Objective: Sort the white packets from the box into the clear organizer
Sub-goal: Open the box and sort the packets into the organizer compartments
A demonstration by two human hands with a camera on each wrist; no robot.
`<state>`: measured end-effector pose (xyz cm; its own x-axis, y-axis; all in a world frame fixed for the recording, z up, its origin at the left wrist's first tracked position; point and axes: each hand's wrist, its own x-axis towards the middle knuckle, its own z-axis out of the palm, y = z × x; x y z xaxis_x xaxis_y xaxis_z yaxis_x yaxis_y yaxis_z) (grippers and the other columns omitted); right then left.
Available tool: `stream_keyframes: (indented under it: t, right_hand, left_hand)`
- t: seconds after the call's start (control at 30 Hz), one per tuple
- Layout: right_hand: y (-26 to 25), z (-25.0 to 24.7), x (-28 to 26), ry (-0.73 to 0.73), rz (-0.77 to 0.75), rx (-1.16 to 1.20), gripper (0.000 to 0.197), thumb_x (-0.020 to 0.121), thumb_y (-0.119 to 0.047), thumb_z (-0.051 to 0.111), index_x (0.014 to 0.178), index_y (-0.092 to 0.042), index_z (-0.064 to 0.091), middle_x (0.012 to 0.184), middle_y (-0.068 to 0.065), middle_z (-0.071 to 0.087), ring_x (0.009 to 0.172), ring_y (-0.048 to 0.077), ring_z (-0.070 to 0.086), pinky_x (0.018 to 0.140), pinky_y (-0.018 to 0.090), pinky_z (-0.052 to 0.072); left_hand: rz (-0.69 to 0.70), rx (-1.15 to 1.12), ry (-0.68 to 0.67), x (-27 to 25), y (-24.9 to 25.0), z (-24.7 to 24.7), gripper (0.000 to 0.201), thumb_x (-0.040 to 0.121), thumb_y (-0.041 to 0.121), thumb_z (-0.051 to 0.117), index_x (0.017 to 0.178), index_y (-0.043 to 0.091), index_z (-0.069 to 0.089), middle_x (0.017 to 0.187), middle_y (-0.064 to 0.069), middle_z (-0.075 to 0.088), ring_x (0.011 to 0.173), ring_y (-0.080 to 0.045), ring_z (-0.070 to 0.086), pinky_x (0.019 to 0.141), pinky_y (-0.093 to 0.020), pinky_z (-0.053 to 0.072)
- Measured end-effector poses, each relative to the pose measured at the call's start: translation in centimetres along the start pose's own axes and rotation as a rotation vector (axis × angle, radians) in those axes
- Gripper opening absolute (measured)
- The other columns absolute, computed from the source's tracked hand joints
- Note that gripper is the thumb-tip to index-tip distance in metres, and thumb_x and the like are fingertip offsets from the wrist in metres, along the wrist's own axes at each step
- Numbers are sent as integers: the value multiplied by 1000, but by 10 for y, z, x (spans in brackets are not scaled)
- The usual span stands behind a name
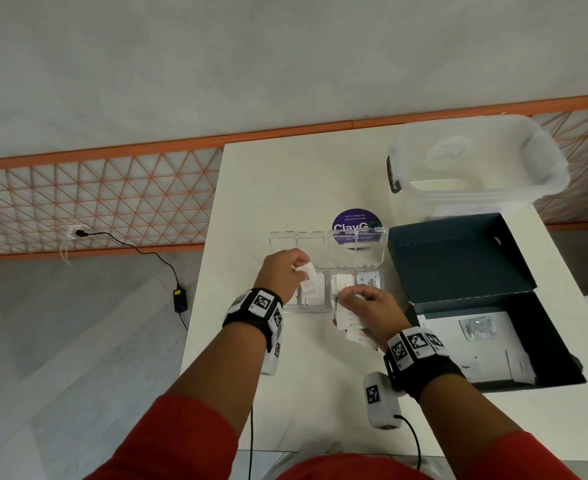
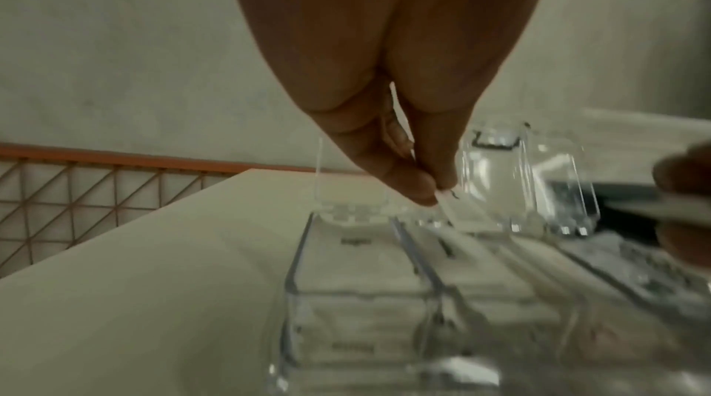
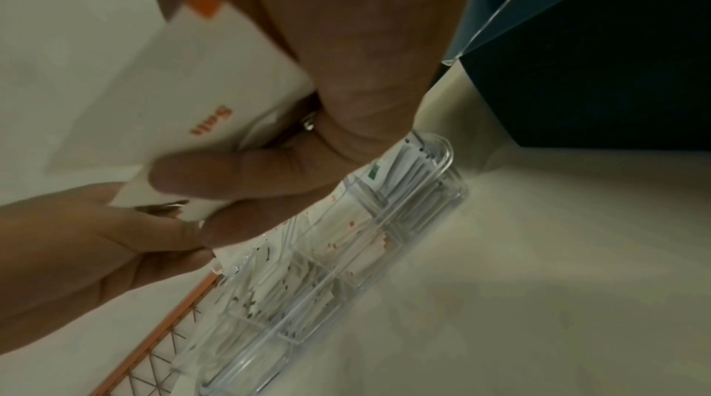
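White tabletop (image 1: 285,188), and nearest us the right hand (image 1: 365,306) curls round a fan of white packets (image 1: 351,329) beside the clear organizer (image 1: 327,271). Just beyond, the left hand (image 1: 282,271) pinches one packet (image 1: 308,270) over packet-filled compartments; the dark box (image 1: 493,306) lies open alongside, packets inside.

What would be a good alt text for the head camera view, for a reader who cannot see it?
Two hands work over a clear organizer on a white table: the left hand pinches one white packet above a left compartment, and the right hand holds a bunch of packets. An open dark box lies to the right.
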<state>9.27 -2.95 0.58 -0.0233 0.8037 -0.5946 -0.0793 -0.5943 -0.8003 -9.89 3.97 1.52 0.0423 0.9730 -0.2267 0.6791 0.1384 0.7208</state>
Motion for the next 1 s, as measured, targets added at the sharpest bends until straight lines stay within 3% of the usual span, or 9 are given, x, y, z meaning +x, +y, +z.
stream_keyframes:
  t: [0.07, 0.2, 0.43, 0.53, 0.67, 0.77, 0.83, 0.93, 1.0]
  right_hand:
    - [-2, 0, -1, 14, 4, 9, 9, 87, -8, 72, 92, -2, 75, 98, 27, 71, 79, 39, 67, 85, 66, 51]
    - [-6, -2, -1, 30, 3, 41, 13, 89, -5, 70, 97, 4, 72, 103, 31, 69, 82, 40, 65, 86, 64, 51]
    - [-5, -3, 6, 51, -9, 55, 8, 89, -7, 70, 93, -1, 74, 100, 27, 71, 80, 37, 68, 80, 55, 56]
    - [-3, 0, 10, 56, -13, 32, 10, 89, -11, 71, 95, -3, 75, 98, 22, 73, 77, 32, 70, 75, 49, 59]
    - [-2, 4, 15, 65, 1, 45, 16, 94, -22, 66, 97, -9, 75, 98, 18, 74, 82, 31, 72, 73, 42, 60]
    - [-3, 10, 17, 65, -35, 49, 25, 99, -25, 58, 100, -5, 72, 102, 25, 71, 87, 37, 68, 80, 48, 57]
    - [-4, 13, 18, 84, -72, 58, 28, 101, -26, 56, 101, -3, 72, 103, 30, 69, 84, 35, 66, 78, 46, 55]
    - [-3, 15, 19, 110, -121, 64, 31, 102, -30, 53, 101, -6, 73, 101, 22, 72, 92, 32, 69, 85, 45, 55]
    - [-3, 15, 20, 102, -122, 81, 31, 101, -32, 54, 101, -9, 74, 102, 16, 74, 97, 32, 69, 88, 47, 57]
  left_hand:
    - [36, 106, -42, 4, -2, 9, 25, 80, 3, 70, 101, 16, 68, 96, 1, 63, 81, -13, 59, 68, -11, 44]
    - [198, 404, -90, 7, -9, 21, 18, 84, 12, 70, 102, 13, 69, 108, -5, 58, 96, -21, 57, 80, -25, 44]
    - [326, 704, -169, -1, -18, 26, 26, 95, 29, 51, 115, 31, 67, 121, 7, 59, 110, -21, 50, 90, -35, 39]
    - [313, 531, -93, -2, -14, 18, 25, 95, 20, 50, 111, 24, 69, 118, 4, 61, 104, -21, 54, 89, -35, 42]
    - [273, 122, 67, -8, 0, 9, 15, 88, 9, 54, 92, 15, 68, 93, 5, 61, 73, -14, 55, 71, -30, 47]
    - [182, -88, -108, -12, 12, 5, 16, 88, 15, 53, 86, 22, 67, 71, 12, 61, 58, -6, 50, 58, -24, 43]
    - [99, -131, -258, -15, 16, 7, 7, 88, 30, 61, 92, 28, 66, 80, 6, 65, 63, -9, 55, 61, -29, 49]
    - [47, -138, -359, -21, 15, 15, 37, 72, 48, 79, 101, 33, 62, 82, 8, 62, 64, -2, 57, 64, -21, 48]
    - [38, -146, -325, -23, 15, 19, 43, 68, 45, 83, 102, 33, 60, 80, 11, 59, 64, 1, 55, 62, -15, 45]
